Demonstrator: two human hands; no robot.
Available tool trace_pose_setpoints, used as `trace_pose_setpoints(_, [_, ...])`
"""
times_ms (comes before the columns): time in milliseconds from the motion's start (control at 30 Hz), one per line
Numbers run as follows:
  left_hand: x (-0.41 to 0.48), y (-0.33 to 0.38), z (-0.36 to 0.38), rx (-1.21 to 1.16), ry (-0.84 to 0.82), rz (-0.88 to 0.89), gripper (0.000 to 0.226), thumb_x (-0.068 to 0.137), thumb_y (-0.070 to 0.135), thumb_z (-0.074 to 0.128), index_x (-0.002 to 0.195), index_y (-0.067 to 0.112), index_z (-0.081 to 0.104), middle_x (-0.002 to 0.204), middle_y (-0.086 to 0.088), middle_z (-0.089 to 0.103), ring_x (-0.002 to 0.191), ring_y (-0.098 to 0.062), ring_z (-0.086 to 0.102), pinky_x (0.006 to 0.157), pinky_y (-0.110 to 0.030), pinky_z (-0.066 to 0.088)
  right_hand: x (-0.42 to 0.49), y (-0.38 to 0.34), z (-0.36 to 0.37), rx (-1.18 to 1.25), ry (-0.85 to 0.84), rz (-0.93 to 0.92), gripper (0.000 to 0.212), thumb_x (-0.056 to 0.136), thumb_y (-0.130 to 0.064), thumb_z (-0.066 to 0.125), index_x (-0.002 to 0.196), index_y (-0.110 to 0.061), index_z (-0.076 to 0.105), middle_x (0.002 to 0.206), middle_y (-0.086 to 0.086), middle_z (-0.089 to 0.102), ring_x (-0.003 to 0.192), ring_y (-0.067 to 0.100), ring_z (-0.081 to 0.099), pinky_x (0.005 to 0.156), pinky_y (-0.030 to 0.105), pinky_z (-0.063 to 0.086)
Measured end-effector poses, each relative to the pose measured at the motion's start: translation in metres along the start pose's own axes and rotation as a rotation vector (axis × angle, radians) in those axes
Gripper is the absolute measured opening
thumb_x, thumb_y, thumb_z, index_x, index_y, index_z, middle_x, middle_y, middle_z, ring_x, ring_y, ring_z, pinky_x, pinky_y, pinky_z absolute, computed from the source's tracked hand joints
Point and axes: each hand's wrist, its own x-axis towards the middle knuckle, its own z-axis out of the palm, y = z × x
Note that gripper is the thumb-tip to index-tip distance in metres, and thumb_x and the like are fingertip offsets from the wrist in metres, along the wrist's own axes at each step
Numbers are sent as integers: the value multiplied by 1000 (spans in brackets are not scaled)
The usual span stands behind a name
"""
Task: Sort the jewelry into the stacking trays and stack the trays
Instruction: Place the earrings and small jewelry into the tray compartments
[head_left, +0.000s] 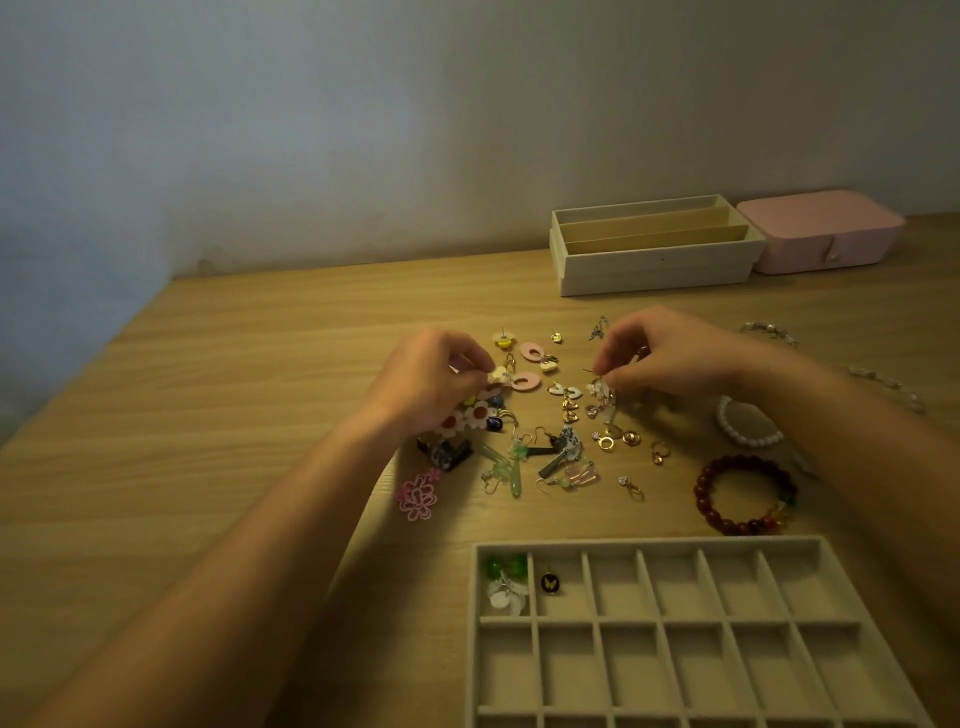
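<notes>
The grey velvet grid tray (727, 545) lies flat at the near right of the wooden table (234, 389), its rows running left to right. Green-and-white petal earrings (506, 582) sit in its far-left cell, and a round black charm (550, 582) sits in the next. Beyond, over scattered mixed earrings (545, 447), the left hand (431, 384) pinches a white flower earring (501, 375) and the right hand (670, 358) pinches a white-and-gold hook earring (598, 387).

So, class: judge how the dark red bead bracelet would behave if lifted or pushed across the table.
Lifted, the dark red bead bracelet probably sags out of round, being a loop of separate beads. Pushed, its round glossy beads likely slide or roll on the smooth table. Chunky beads suggest some heft.
</notes>
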Motion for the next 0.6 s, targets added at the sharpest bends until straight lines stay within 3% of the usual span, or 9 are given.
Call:
trace_pose_setpoints(100, [-3, 2, -1, -23, -54, -12, 15, 87, 21, 77, 98, 31, 73, 93, 15, 71, 85, -6, 68, 74, -30, 58, 0, 1, 2, -43, -13, -19, 12, 93, -13, 70, 101, -22, 69, 102, 0, 69, 93, 13, 67, 70, 19, 49])
trace_pose_setpoints(333, [-15, 7, 1, -58, -153, 6, 39, 80, 13, 83, 111, 32, 71, 103, 19, 70, 86, -9, 65, 78, -32, 57, -3, 3, 3, -22, -83, 21, 12, 87, -11, 76, 97, -14, 70, 95, 5, 72, 74, 13, 70, 63, 23, 57])
trace_pose_setpoints(600, [-17, 10, 4, 6, -121, 17, 30, 80, 19, 84, 104, 34, 72, 100, 20, 69, 85, -5, 63, 70, -22, 47, -10, 5, 9, -138, -137, 12, 13, 89, -13, 75, 96, -24, 74, 97, -5, 74, 91, 9, 70, 76, 26, 57])
